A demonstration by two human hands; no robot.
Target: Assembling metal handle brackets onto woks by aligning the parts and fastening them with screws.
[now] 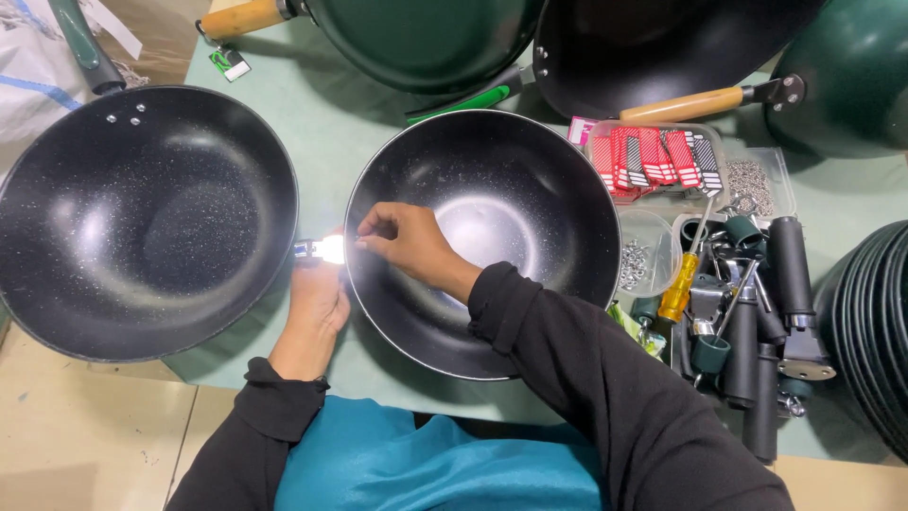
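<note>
Two handle-less black woks on the green desk (331,123), left hand (317,298) closed on a lit lighter (317,250) at nine o'clock of the centre wok (530,189), right hand (407,237) pinching its rim there, loose handles (790,265) unfitted at three o'clock.

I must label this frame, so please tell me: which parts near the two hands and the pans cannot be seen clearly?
All in the head view:
- Small part between the left hand and right hand: washed out by bright glare at the centre pan rim.
- Left hand fingers: hidden behind that glare and rim.
- Stacked pans: cut by the right edge.
- Contents of the clear tub: too small to identify.
</note>
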